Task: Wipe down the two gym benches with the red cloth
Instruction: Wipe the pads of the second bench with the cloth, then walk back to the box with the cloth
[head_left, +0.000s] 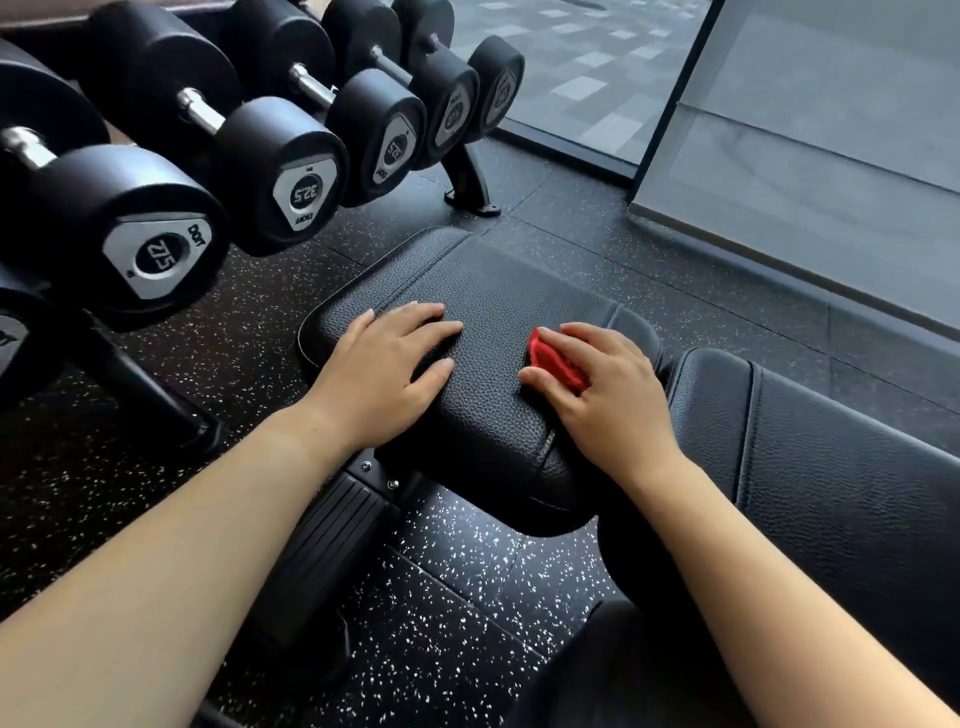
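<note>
— Where is the red cloth (558, 364)?

— Bunched up on the seat pad (493, 280), toward its right end. The right hand (608, 395) grips it, with the thumb at the near side and the fingers curled over the top.

— And the left hand (384, 374)?

— It is flat on the same pad, fingers straight and slightly spread, holding nothing. It lies left of the cloth, with a strip of bare pad between the two hands.

— Which way does the bench run from there?

— Left to right. The seat pad ends on the left, toward the dumbbells (280, 171). On the right, across a narrow gap, the back pad (831, 467) stretches away to the right edge of the view.

— So which hand does the next stroke?

— The right one, I'd say. It has the cloth and is just beside that gap. A sweep to the left would meet the left hand, while the way right onto the back pad is open.
</note>
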